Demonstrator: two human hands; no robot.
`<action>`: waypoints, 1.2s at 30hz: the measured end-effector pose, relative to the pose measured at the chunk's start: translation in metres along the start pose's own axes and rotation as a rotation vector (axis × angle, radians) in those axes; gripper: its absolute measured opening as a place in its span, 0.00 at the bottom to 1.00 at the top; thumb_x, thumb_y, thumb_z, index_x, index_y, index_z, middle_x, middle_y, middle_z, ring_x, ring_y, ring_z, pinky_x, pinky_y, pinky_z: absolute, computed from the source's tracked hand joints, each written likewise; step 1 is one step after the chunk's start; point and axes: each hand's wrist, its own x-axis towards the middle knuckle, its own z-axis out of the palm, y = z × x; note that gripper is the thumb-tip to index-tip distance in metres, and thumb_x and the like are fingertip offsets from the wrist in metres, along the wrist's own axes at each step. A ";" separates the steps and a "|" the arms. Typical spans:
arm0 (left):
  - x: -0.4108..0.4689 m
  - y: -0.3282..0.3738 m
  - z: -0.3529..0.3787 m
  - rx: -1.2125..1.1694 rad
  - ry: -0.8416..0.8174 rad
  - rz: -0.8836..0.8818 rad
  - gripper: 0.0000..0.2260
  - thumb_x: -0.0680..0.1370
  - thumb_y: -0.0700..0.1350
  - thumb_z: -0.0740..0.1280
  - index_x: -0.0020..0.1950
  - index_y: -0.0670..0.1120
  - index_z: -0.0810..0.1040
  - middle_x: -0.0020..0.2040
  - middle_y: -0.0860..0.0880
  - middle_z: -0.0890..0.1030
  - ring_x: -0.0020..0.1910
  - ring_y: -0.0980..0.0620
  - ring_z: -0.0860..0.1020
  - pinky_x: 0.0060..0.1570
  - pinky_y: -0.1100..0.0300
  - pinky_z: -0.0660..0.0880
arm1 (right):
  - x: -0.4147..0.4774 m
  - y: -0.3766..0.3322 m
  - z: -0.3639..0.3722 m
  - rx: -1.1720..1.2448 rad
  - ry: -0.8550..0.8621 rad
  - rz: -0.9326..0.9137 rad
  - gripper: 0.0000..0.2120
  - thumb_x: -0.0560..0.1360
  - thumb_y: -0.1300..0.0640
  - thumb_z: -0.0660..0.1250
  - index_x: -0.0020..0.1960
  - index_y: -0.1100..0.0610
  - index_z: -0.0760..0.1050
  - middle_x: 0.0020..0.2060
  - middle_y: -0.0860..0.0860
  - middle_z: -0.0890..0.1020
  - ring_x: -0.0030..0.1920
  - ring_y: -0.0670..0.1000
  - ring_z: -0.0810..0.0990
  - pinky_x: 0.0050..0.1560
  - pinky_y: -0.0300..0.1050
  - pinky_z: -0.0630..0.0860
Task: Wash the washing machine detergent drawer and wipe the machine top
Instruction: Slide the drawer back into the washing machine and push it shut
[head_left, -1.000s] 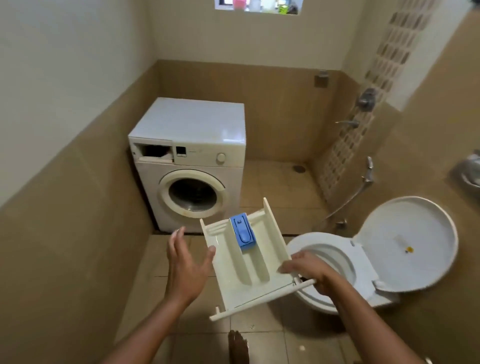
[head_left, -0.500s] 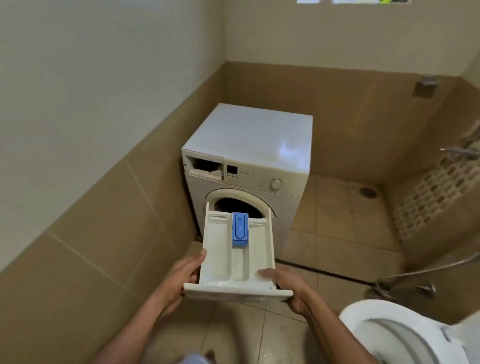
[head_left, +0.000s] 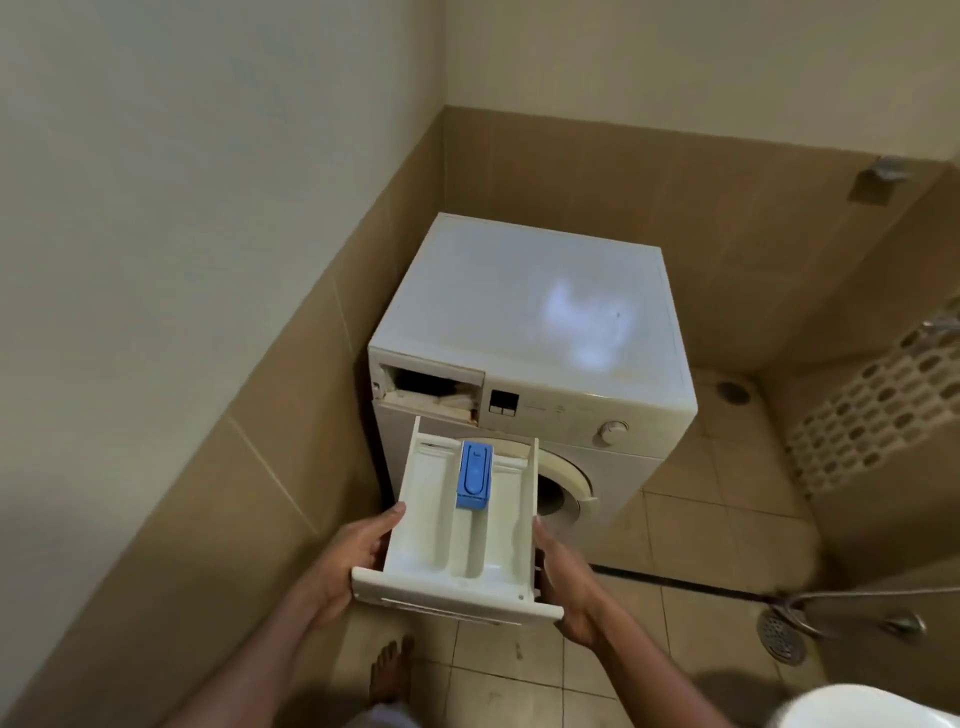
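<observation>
I hold the white detergent drawer (head_left: 441, 540) level in front of me, its front panel toward me and a blue insert (head_left: 474, 474) in its middle compartment. My left hand (head_left: 348, 561) grips the drawer's left wall and my right hand (head_left: 563, 582) grips its right wall near the front panel. Just beyond it stands the white front-loading washing machine (head_left: 524, 332), with its drawer slot (head_left: 431, 387) open and dark at the upper left of the front. The drawer's far end sits just below and in front of that slot.
Brown tiled walls close in on the left and behind the machine. A toilet rim (head_left: 872, 706) shows at the bottom right, a floor drain (head_left: 779, 631) and a hose lie right of me. My bare foot (head_left: 387, 670) stands on the tiled floor.
I have turned from the toilet toward the washing machine and stepped closer. The drawer went from tilted in my right hand alone to level in both hands, near the slot.
</observation>
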 end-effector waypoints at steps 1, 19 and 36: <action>0.011 0.011 -0.014 0.023 -0.017 -0.028 0.25 0.76 0.62 0.66 0.65 0.47 0.80 0.59 0.43 0.84 0.60 0.41 0.81 0.63 0.45 0.75 | 0.010 -0.006 0.012 -0.007 0.020 0.016 0.22 0.80 0.37 0.55 0.67 0.46 0.75 0.62 0.50 0.81 0.65 0.55 0.77 0.66 0.60 0.74; 0.137 0.082 -0.123 0.104 0.009 -0.343 0.32 0.68 0.66 0.71 0.66 0.49 0.78 0.67 0.42 0.78 0.68 0.40 0.74 0.65 0.37 0.72 | 0.140 -0.068 0.103 -0.044 0.144 0.142 0.20 0.84 0.47 0.51 0.71 0.55 0.69 0.60 0.50 0.77 0.56 0.48 0.75 0.64 0.48 0.68; 0.180 0.105 -0.114 0.066 0.085 -0.381 0.16 0.80 0.56 0.65 0.59 0.45 0.79 0.59 0.40 0.80 0.57 0.41 0.79 0.51 0.46 0.79 | 0.193 -0.072 0.096 -0.063 0.206 0.150 0.15 0.85 0.48 0.50 0.59 0.50 0.73 0.48 0.44 0.79 0.46 0.40 0.74 0.56 0.44 0.66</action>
